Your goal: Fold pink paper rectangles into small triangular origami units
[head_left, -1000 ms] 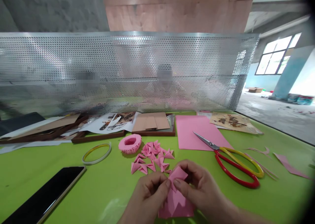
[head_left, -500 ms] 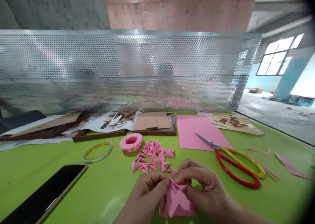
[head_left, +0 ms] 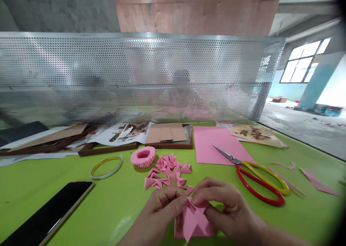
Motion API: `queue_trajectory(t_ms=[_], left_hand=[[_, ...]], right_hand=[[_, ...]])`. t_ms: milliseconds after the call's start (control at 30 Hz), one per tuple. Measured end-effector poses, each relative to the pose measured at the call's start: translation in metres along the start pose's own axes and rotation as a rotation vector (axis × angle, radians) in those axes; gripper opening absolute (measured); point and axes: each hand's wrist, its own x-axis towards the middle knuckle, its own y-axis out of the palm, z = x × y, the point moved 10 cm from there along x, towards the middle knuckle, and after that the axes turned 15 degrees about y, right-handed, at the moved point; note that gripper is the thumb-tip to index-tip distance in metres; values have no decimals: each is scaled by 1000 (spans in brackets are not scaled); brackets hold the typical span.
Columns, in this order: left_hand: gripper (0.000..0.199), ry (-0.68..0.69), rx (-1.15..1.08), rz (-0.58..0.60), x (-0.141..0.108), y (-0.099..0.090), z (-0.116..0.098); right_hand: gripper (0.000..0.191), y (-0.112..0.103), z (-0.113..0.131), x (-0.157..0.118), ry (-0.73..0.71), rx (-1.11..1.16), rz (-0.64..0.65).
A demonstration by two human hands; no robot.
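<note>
Both my hands hold a folded piece of pink paper (head_left: 193, 222) at the front of the green table (head_left: 81, 192). My left hand (head_left: 158, 213) pinches its upper left edge between thumb and fingers, and my right hand (head_left: 227, 206) grips the upper right. Its lower part hangs below my fingers in pointed folds. Just beyond my hands lies a loose heap of small folded pink paper triangles (head_left: 167, 170). Behind the heap sits a round ring of folded pink paper units (head_left: 143, 157).
Red-and-yellow-handled scissors (head_left: 256, 177) lie on a pink paper sheet (head_left: 216, 145), with pink scraps (head_left: 316, 181) to their right. A phone (head_left: 45, 213) and a yellow-and-white ring (head_left: 106, 168) lie left. Wooden frames (head_left: 167, 143) and papers line the back, before a perforated metal screen (head_left: 135, 76).
My hands have come lower over the pink paper, and its top flap now sits folded down between my fingers. The objects on the table have not moved.
</note>
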Motion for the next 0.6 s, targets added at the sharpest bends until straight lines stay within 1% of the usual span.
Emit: queue_trajectory(t_ms=[133,233,300,367,400,467,533,600], left_hand=[[27,35,53,14,1,5,-6],[32,50,141,30,2,8,-11],[34,73,206,26,3,6,-14],[34,112,250,33,4,5,-17],[34,141,273,39,5,5,-19],[32,202,343,35,5,5,-25],[30,256,439,15,3,4,-31],[29,288,513,22,1,7,-34]], right_hand=[[35,5,-1,0,16,-49,44],[38,4,-3,0,39,-57,46],[38,2,-5,-2,53,-34,51],[35,-1,-7,-4,67,14,47],[32,-2,-9,-5,92,41,49],[27,0,-20,-5,190,108,64],[24,8,-34,-3,321,206,103],[24,17,-44,-1,401,297,122]])
